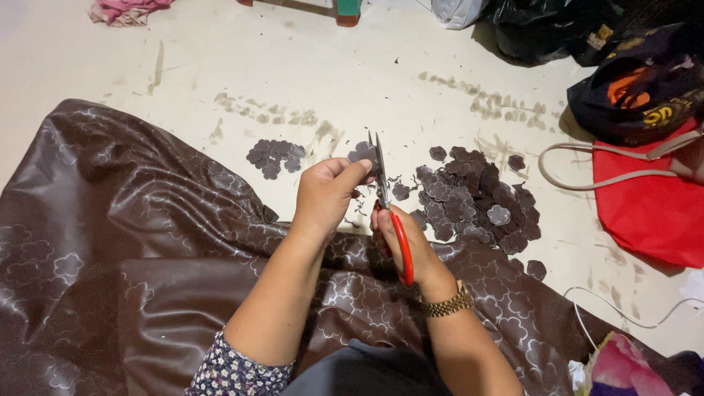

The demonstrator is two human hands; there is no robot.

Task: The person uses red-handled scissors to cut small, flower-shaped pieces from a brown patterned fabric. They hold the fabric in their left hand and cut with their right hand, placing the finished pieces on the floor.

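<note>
The flower-shaped cutout (362, 152) is a small piece of dark brown patterned fabric with a scalloped edge. It is held upright above the floor, touching the blades of the scissors (386, 202). The scissors have red handles and grey metal blades; the blades point up and away.

Far right we see a red bag (645, 213) beside a black bag (645, 92); far left, what may be pink cloth (126, 10) on the floor (330, 66).
</note>
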